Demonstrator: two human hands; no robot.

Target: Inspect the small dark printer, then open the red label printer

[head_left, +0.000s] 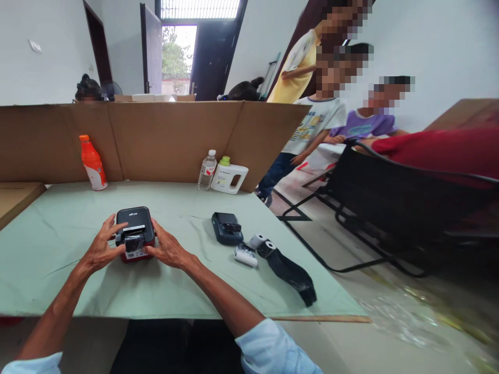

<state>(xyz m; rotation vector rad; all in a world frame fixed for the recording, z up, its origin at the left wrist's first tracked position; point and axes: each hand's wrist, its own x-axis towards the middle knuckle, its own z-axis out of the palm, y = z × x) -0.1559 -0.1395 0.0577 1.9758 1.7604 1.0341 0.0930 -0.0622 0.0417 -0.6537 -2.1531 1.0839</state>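
Note:
A small portable printer (134,215) with a black lid and red lower body stands on the table, left of centre. My left hand (102,246) grips its left side, thumb at the front and fingers reaching over the top. From the right, my right hand (167,245) presses against its side, thumb near the front edge. A dark flap or slot piece and a white label show at its front. Further right lies a second dark device (227,228) of similar shape. Beside it are white paper rolls (246,257) and a long black strap-like piece (290,272).
A cardboard screen (175,140) lines the back of the green-covered table (175,296). Before it stand an orange bottle (93,163), a water bottle (207,170) and a white jug (230,178). Several people are beyond, with a black chair (390,202) at right.

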